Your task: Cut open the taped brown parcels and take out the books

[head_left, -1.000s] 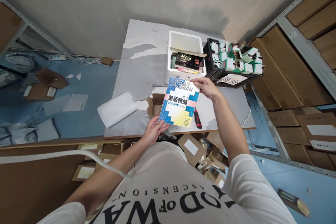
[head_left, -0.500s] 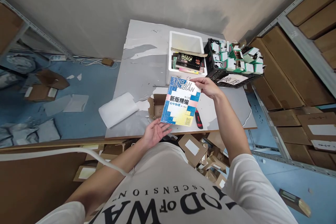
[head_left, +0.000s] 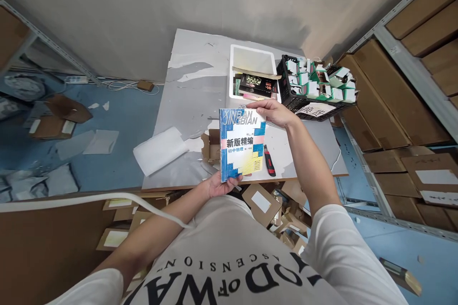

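Between my hands is a paperback book [head_left: 243, 145] with a white, blue and yellow cover, its front turned up toward me. My right hand [head_left: 275, 111] grips it along the top right edge. At the bottom left corner, my left hand [head_left: 223, 184] is closed on the lower edge, fingers partly hidden. Under the book lies a small open cardboard box [head_left: 212, 145], largely covered by it. Just right of the book, a red and black utility knife [head_left: 269, 162] rests on the table [head_left: 193, 100].
A white foam box [head_left: 234, 97] holding several books stands at the back. Beside it is a black crate [head_left: 286, 100] of small green and white boxes. A white foam sheet [head_left: 159, 150] lies at left. Cartons [head_left: 263, 200] pile below the table's front edge; shelves [head_left: 400, 52] stand right.
My left hand has gone from lying open beside the book to closing on its lower edge. The book has shifted slightly left and stands straighter, with my right hand still on it.
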A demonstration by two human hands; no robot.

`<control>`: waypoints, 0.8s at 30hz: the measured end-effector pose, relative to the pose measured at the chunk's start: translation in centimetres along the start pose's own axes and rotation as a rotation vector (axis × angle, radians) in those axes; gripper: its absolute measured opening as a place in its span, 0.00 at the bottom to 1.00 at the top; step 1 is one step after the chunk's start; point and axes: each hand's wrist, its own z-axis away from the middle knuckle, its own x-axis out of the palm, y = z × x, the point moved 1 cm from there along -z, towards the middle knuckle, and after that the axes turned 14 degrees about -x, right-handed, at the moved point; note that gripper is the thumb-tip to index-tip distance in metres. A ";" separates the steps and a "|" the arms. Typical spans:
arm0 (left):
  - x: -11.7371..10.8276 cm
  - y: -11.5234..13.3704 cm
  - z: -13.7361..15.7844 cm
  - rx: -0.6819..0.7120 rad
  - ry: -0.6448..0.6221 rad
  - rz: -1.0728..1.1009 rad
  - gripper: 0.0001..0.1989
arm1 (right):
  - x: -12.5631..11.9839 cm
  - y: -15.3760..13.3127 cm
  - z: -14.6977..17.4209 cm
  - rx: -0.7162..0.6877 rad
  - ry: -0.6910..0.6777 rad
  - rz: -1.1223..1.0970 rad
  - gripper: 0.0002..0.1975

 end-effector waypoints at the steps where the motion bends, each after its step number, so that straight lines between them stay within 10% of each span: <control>1: -0.1 0.0 0.1 0.018 0.014 -0.010 0.21 | -0.2 0.0 -0.1 -0.024 -0.037 0.018 0.10; 8: -0.2 -0.5 -0.3 0.443 0.183 -0.311 0.14 | -0.3 -0.1 -0.2 -0.266 -0.035 0.103 0.09; 17: 0.1 -0.9 -1.2 0.808 0.457 -0.425 0.28 | 0.1 0.5 4.8 0.175 0.135 -0.100 0.25; 24: 0.1 -0.7 -1.1 0.887 0.551 -0.477 0.26 | -0.6 3.3 5.5 0.208 0.184 -0.092 0.17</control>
